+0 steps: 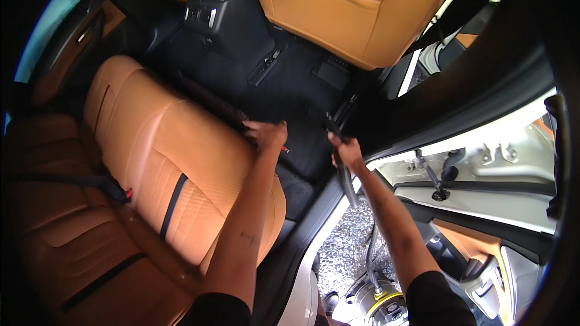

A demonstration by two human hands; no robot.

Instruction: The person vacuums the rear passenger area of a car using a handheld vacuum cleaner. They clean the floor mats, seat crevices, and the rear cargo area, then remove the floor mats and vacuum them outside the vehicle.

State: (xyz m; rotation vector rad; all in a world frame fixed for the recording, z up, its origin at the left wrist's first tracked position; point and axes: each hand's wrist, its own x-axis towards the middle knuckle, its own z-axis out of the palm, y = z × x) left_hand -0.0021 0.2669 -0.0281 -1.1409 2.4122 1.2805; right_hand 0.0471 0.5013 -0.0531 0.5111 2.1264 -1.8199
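Observation:
My right hand (348, 151) grips the black vacuum hose handle (345, 181) just inside the car's door opening. The nozzle end is dark against the black floor and hard to make out. My left hand (271, 136) is over the rear footwell, beside the front edge of the tan leather rear seat (208, 145). Its fingers are blurred and partly spread. A small red item (284, 149) shows at its wrist side; whether the hand holds it cannot be told. Beneath both hands lies the black floor carpet (290, 90).
A tan front seatback (326, 4) and the black centre console (217, 9) bound the footwell. Outside, a vacuum cleaner (383, 303) stands on speckled ground (344, 235), by the open rear door (471, 244). The door sill (317, 213) runs between. A seat-belt buckle (122, 192) lies on the seat.

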